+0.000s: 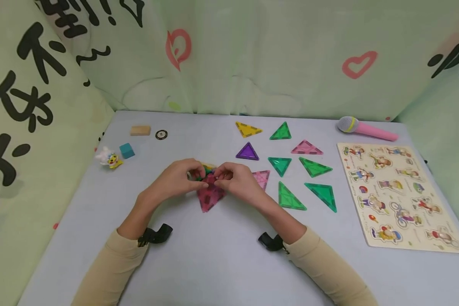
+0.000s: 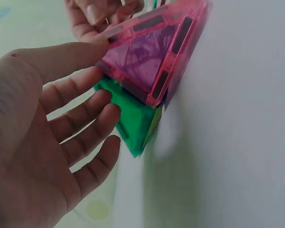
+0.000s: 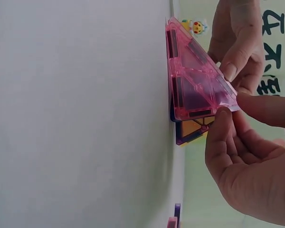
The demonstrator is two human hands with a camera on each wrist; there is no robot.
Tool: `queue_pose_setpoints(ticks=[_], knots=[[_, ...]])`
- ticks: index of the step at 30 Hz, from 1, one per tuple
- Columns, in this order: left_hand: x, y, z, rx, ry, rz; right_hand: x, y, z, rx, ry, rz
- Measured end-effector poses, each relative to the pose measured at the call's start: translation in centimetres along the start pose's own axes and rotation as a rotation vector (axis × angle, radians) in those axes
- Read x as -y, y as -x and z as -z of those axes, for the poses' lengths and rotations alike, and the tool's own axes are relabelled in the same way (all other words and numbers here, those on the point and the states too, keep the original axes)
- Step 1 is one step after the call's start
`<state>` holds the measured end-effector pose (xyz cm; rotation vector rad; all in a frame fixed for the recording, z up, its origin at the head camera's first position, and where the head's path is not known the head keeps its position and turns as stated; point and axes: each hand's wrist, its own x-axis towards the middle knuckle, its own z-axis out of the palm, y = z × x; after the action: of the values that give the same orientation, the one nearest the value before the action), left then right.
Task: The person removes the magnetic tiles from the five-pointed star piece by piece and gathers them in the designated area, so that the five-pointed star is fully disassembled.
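Observation:
Near the table's middle stands a small cluster of translucent magnetic tiles, with a pink triangular tile on the side facing me. My left hand pinches the pink tile's upper corner. In the left wrist view its other fingers are spread beside a green tile. From the other side, my right hand pinches the same upper end between thumb and index finger. The right wrist view shows an orange tile behind the pink one. Hands and the pink tile hide much of the cluster.
Right of the hands lie loose tiles: yellow, purple, pink and several green. Farther right are a toy microphone and a picture puzzle board. Back left sit a wooden block, a round disc, a blue cube and a figurine.

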<state>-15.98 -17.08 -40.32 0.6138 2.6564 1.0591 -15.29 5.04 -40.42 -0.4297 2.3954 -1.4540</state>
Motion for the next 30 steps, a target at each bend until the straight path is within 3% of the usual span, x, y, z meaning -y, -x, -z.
queue_pose_setpoints(ticks=[7, 12, 17, 23, 30], knots=[[-0.6, -0.1, -0.4, -0.025, 0.010, 0.037, -0.1, -0.2, 0.1, 0.003, -0.108, -0.075], [-1.1, -0.2, -0.7, -0.037, 0.048, 0.028, -0.1, 0.0, 0.1, 0.009, -0.115, -0.064], [-1.4, -0.2, -1.0, -0.057, 0.068, -0.014, -0.2, 0.4, 0.0, 0.003, -0.064, 0.012], [-1.5, -0.2, -1.3, -0.063, 0.005, -0.059, -0.2, 0.7, -0.2, -0.046, 0.102, 0.147], [-1.6, -0.1, -1.5, -0.034, 0.015, -0.040, -0.4, 0.9, -0.2, -0.069, 0.109, 0.132]])
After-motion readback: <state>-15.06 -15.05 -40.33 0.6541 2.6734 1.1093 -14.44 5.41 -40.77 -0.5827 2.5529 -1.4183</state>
